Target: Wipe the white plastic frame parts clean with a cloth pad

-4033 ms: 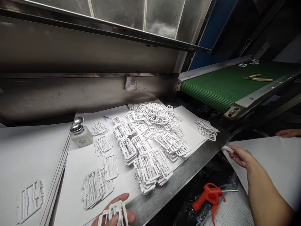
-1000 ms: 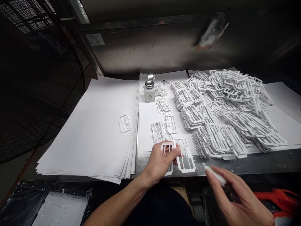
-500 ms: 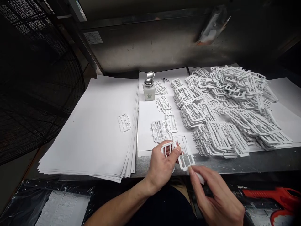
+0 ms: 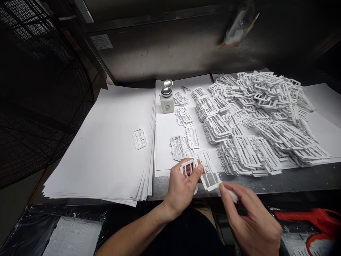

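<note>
My left hand [image 4: 182, 186] pinches a white plastic frame [image 4: 208, 172] between thumb and fingers, with another white frame [image 4: 188, 167] tucked against the palm. My right hand [image 4: 250, 217] is closed on a small white wad [image 4: 233, 196], which looks like cloth or tissue. Its fingertips touch the lower right corner of the pinched frame. Just beyond my left hand, several loose frames [image 4: 178, 147] lie on white paper. One frame [image 4: 139, 138] sits apart on the left paper stack.
Piled frames [image 4: 271, 103] cover the right side of the table. A bottle with a raised metal lid [image 4: 167, 103] and a small metal tool [image 4: 185, 89] stand toward the back. At lower left is a plastic-lined container [image 4: 32, 227]; a red-handled tool [image 4: 301, 217] lies at lower right.
My right hand has shifted slightly right along the held frame's lower edge to its corner, with the wad. The left hand keeps its hold. The whole view has moved slightly.
</note>
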### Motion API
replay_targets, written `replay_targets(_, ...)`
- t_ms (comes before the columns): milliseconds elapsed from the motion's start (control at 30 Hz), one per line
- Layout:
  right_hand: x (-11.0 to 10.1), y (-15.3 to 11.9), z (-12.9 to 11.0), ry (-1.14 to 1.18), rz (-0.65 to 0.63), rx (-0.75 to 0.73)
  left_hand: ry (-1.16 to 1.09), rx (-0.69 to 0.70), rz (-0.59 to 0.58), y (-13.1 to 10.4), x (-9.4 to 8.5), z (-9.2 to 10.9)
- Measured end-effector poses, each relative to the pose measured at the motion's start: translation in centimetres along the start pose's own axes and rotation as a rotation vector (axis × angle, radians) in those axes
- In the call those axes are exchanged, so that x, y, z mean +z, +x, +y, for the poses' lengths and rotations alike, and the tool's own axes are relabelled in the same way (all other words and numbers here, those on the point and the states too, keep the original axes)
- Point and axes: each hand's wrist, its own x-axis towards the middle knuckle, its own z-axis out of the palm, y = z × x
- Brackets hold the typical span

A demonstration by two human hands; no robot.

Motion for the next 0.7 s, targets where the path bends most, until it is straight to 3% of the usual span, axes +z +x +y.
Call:
replay_targets(233, -0.5, -0.2, 0.0, -0.019, 0.033, 0.134, 0.008, -0.009, 0.006, 0.1, 0.1, -0.4)
replay_targets(433, 0.4, -0.2, -0.3, 0.033, -0.013, -0.032, 0.011, -0.022, 0.009, -0.1, 0.3, -0.4)
replay_targets(700, 0.8, -0.6, 0.0, 0.061, 0.001, -0.02, 0.006, 0.006, 0.031, -0.3, 0.4, -0.8)
